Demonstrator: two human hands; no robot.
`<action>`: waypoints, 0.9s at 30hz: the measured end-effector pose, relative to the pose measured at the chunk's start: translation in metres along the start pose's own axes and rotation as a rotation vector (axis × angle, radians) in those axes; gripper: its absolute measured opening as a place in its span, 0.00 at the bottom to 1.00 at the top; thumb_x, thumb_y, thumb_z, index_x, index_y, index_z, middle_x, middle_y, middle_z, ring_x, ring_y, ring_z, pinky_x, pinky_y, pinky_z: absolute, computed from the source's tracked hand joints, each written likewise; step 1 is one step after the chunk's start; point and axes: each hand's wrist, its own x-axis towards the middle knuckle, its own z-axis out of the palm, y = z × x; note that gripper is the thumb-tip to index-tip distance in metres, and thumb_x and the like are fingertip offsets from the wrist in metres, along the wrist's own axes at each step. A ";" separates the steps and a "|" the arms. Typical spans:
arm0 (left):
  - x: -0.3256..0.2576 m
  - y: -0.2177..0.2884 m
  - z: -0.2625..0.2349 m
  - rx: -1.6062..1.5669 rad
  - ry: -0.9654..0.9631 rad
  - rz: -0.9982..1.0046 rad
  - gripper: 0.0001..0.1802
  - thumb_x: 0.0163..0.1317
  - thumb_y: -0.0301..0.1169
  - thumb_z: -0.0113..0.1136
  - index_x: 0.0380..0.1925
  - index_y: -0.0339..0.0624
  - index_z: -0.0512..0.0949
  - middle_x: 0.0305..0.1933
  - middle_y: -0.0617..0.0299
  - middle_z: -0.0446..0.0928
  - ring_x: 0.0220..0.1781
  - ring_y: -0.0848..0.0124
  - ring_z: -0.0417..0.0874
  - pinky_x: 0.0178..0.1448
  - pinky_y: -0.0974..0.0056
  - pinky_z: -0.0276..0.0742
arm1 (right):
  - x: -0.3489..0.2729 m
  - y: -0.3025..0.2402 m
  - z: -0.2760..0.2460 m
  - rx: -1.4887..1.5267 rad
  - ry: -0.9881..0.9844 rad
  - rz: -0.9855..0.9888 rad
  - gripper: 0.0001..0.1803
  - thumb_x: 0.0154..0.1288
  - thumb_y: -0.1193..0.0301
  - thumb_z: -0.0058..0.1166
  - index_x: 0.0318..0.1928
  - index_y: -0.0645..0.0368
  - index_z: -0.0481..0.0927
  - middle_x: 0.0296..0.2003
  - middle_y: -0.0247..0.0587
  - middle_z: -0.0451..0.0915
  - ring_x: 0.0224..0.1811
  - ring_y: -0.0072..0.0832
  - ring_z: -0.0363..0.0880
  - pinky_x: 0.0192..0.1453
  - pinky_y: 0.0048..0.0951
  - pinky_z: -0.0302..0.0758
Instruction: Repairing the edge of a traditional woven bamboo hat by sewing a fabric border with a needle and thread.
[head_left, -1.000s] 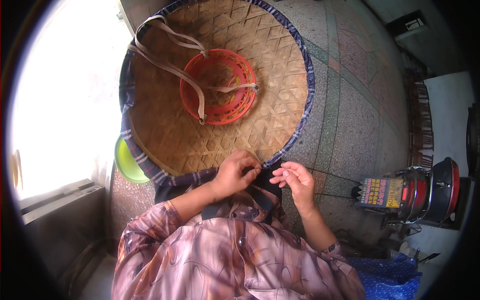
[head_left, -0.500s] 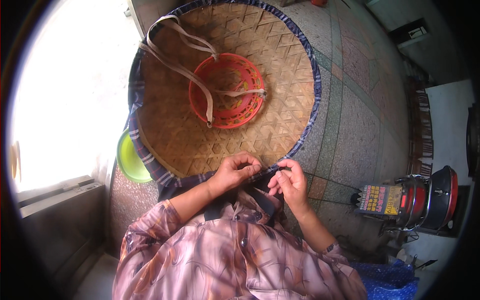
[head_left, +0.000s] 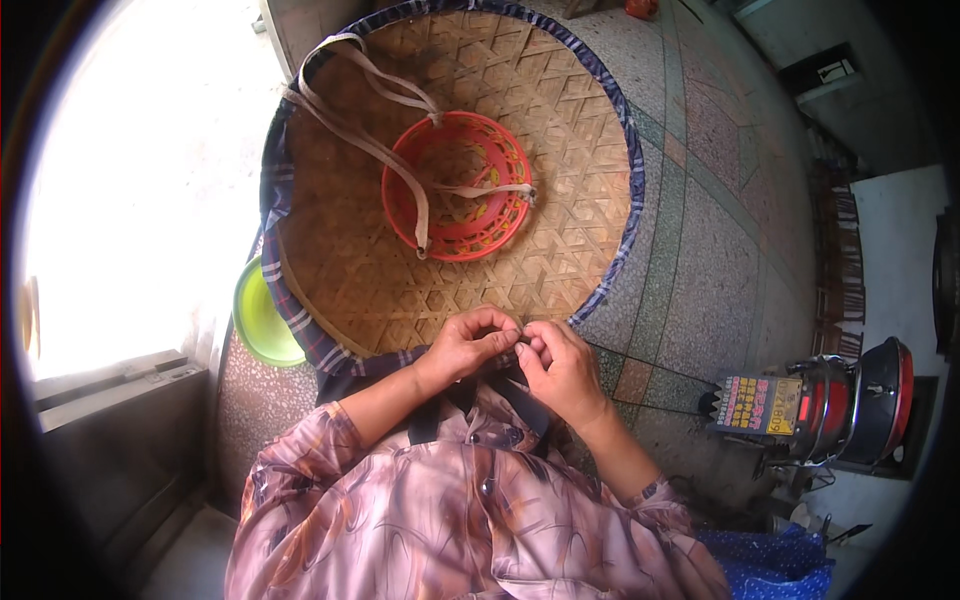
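Observation:
A large round woven bamboo tray (head_left: pixel 350 230) lies before me, its rim bound with dark blue plaid cloth (head_left: pixel 632 170). At its near edge my left hand (head_left: pixel 468 342) is closed, thumb and forefinger pinched together at the rim. My right hand (head_left: pixel 562 368) is closed too, its thumb and fingertips meeting the left ones. Something small and dark shows between the fingertips, too small to name. Inside the tray sits a red plastic basket (head_left: pixel 400 205) with openwork sides. Pale cloth straps (head_left: pixel 335 125) tied to it run over the tray's far left rim.
A green basin (head_left: pixel 262 320) stands on the floor left of the tray. On the right is a vehicle's rear (head_left: pixel 830 405) with a plate. Blue dotted cloth (head_left: pixel 775 560) lies at the lower right. Speckled floor (head_left: pixel 690 250) stretches along the tray's right side.
My right hand has moved left, from slightly apart to touching my left fingertips, and its fingers have closed together. My left hand stays at the rim. The view has shifted slightly.

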 end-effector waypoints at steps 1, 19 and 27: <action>0.000 -0.001 -0.001 0.009 0.002 0.011 0.07 0.73 0.30 0.64 0.45 0.38 0.81 0.43 0.70 0.80 0.46 0.81 0.79 0.52 0.73 0.75 | 0.000 0.003 0.000 0.005 0.007 -0.033 0.09 0.64 0.74 0.62 0.44 0.59 0.79 0.32 0.42 0.79 0.27 0.41 0.80 0.33 0.38 0.77; 0.003 -0.006 -0.003 -0.116 0.039 -0.005 0.06 0.71 0.27 0.64 0.45 0.38 0.82 0.41 0.69 0.83 0.43 0.81 0.80 0.50 0.73 0.77 | 0.010 -0.003 -0.016 -0.002 -0.020 -0.043 0.09 0.61 0.75 0.63 0.43 0.59 0.80 0.31 0.42 0.78 0.30 0.36 0.81 0.35 0.36 0.78; 0.003 -0.008 -0.005 -0.107 0.054 -0.003 0.06 0.72 0.27 0.64 0.45 0.37 0.83 0.41 0.69 0.82 0.44 0.81 0.79 0.51 0.74 0.76 | 0.019 0.006 -0.012 -0.031 0.081 -0.208 0.05 0.65 0.76 0.59 0.41 0.59 0.79 0.29 0.43 0.78 0.29 0.41 0.81 0.34 0.40 0.77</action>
